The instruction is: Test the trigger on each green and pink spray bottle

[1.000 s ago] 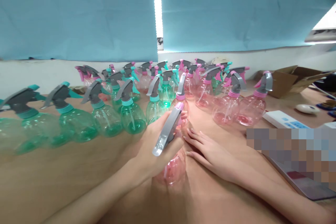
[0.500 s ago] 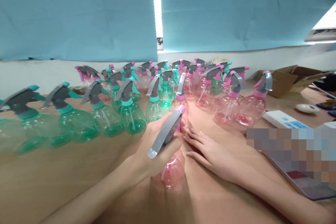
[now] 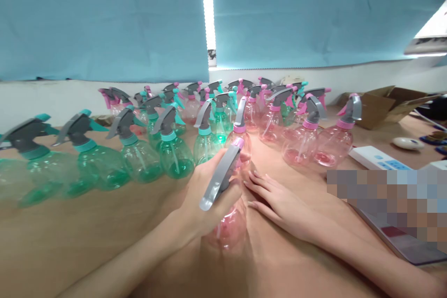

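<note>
Fingers: left hand [image 3: 204,198] is wrapped round the neck of the pink spray bottle [image 3: 226,226], fingers curled tight under its grey trigger head [image 3: 220,174]. Right hand [image 3: 277,200] lies flat on the table [image 3: 87,228] just beside the bottle, fingers straight and slightly fanned, gripping nothing.
Bottle: clear pink round body, pink collar and nozzle tip, grey trigger head tilted toward the camera. It sits on the table front and centre, between the two hands.
Writing: nothing readable anywhere, tbh. The white device [image 3: 379,158] on the right has blue patches, too small to make out.
Around: rows of green spray bottles [image 3: 139,158] to the left and pink spray bottles [image 3: 314,144] behind, cardboard box [image 3: 384,104] far right.
Hard to see: a pixelated block covers part of the right side, and the leftmost green bottles are blurred and cut by the edge.
</note>
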Action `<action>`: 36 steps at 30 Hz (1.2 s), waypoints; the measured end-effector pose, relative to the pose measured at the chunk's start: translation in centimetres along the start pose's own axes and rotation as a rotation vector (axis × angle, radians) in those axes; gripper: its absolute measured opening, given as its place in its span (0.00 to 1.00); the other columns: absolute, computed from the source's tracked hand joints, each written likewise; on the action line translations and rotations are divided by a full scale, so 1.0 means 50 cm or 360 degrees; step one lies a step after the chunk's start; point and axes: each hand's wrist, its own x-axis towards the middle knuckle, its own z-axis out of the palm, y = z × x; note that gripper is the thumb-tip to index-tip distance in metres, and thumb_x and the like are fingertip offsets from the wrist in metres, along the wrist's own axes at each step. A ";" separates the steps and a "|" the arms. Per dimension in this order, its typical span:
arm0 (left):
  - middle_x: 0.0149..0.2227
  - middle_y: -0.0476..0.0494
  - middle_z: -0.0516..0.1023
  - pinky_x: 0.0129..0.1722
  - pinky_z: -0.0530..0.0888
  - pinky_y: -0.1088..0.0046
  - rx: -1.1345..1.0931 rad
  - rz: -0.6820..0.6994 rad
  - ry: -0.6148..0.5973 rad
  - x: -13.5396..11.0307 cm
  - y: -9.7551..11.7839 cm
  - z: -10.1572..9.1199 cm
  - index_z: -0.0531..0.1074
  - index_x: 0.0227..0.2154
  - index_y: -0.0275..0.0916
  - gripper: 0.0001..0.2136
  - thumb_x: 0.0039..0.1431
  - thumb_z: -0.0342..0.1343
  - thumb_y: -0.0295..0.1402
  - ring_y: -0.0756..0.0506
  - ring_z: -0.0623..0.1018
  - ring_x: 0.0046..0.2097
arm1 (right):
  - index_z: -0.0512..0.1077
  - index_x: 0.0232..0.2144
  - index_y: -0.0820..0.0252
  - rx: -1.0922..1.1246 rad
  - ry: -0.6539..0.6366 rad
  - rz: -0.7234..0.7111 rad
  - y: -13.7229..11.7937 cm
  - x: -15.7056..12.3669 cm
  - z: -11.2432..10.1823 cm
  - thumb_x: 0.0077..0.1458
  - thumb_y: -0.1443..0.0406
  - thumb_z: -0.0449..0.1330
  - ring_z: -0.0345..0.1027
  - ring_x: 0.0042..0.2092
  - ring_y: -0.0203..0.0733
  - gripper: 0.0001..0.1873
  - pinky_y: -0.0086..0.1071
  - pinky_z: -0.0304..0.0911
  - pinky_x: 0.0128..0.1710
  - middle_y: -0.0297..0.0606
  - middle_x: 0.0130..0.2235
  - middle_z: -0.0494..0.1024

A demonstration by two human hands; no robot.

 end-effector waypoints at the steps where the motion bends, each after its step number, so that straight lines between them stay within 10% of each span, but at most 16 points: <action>1: 0.27 0.52 0.67 0.28 0.66 0.72 0.0021 -0.0007 0.0010 -0.001 0.001 0.002 0.66 0.33 0.41 0.06 0.50 0.51 0.27 0.49 0.67 0.26 | 0.62 0.63 0.63 -0.0008 -0.0004 -0.0008 0.000 0.000 0.000 0.67 0.55 0.49 0.50 0.67 0.55 0.27 0.56 0.51 0.64 0.50 0.65 0.61; 36: 0.32 0.50 0.71 0.34 0.70 0.70 0.0117 -0.0079 0.0051 -0.006 0.005 0.007 0.68 0.44 0.41 0.13 0.55 0.51 0.26 0.48 0.71 0.31 | 0.60 0.64 0.58 0.0011 0.0061 -0.0033 0.000 -0.001 0.002 0.67 0.56 0.51 0.52 0.66 0.56 0.27 0.58 0.52 0.63 0.47 0.65 0.62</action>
